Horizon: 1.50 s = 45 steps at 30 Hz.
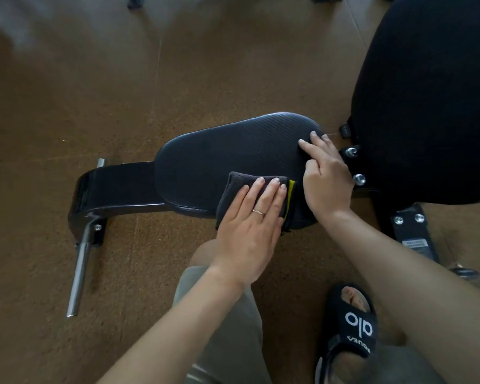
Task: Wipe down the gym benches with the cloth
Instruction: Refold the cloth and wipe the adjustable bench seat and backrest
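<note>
A black padded bench seat (219, 159) with a ribbed texture lies across the middle of the view. A folded dark grey cloth (234, 181) with a yellow edge strip rests on the seat's near edge. My left hand (248, 225) presses flat on the cloth, fingers straight, a ring on one finger. My right hand (326, 177) rests on the right end of the seat, fingers spread and extended. The larger black back pad (427, 101) rises at the upper right.
The bench's black frame (114, 187) extends left, with a chrome bar (79, 270) sticking out toward me. Bolts and a bracket (356, 166) join seat and back pad. My knee and a black sandal (352, 325) stand on the brown speckled floor (67, 92).
</note>
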Available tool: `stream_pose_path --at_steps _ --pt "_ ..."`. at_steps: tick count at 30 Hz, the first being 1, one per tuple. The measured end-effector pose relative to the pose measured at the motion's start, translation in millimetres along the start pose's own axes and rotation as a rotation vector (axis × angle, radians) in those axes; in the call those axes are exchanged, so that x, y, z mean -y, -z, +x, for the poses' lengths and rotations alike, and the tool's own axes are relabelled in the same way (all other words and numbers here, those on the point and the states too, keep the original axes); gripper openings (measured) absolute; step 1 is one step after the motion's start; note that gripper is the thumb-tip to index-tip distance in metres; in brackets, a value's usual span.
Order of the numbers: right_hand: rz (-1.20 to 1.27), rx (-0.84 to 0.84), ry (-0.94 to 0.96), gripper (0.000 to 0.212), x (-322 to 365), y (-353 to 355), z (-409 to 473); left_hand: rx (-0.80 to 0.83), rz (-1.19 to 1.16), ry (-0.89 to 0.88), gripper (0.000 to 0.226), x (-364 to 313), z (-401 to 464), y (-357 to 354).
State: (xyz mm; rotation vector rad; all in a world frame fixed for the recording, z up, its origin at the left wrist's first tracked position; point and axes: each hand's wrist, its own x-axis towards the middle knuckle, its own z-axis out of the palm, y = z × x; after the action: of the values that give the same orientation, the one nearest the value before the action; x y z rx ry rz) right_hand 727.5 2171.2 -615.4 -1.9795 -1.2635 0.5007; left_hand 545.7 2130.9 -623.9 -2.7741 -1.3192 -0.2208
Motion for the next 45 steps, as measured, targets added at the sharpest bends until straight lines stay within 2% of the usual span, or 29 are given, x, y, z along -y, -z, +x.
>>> stream_pose_path --at_steps 3,6,9,15,19,23,26,32,37,40,45 --pt "0.145 0.047 -0.037 0.05 -6.6 10.6 1.8 0.046 0.093 -0.193 0.055 26.4 5.3 4.7" --pt "0.181 0.097 -0.05 0.048 -12.8 16.9 -3.8 0.126 0.187 -0.401 0.059 63.3 16.0 15.2" --pt "0.238 0.151 -0.059 0.048 -16.9 15.1 -7.4 0.112 0.252 -0.431 0.06 60.7 22.3 16.9" --pt "0.513 0.23 -0.194 0.046 -11.6 26.0 -3.0 0.078 0.225 -0.505 0.057 5.0 45.3 5.1" --pt "0.615 0.274 -0.238 0.046 -11.2 38.9 2.7 0.117 0.147 -0.508 0.059 -1.6 52.1 9.0" --pt "0.579 0.305 -0.213 0.047 -13.9 38.3 0.4 0.209 0.119 -0.514 0.058 40.1 37.2 22.1" --pt "0.544 0.281 -0.202 0.047 -15.5 30.5 -0.6 0.221 0.103 -0.474 0.058 55.0 31.9 27.4" --pt "0.584 0.262 -0.224 0.047 -16.0 23.3 1.2 0.319 -0.103 -0.397 0.058 24.4 81.2 24.0" --pt "0.724 0.284 -0.311 0.057 -15.7 32.0 4.5 0.371 -0.122 -0.339 0.058 17.7 119.5 22.1" --pt "0.717 0.241 -0.331 0.055 -12.4 35.7 2.8 0.377 -0.129 -0.294 0.058 13.1 98.9 28.3" --pt "0.675 0.223 -0.305 0.052 -11.1 26.4 -1.3 0.362 -0.147 -0.368 0.058 24.2 55.4 30.2"
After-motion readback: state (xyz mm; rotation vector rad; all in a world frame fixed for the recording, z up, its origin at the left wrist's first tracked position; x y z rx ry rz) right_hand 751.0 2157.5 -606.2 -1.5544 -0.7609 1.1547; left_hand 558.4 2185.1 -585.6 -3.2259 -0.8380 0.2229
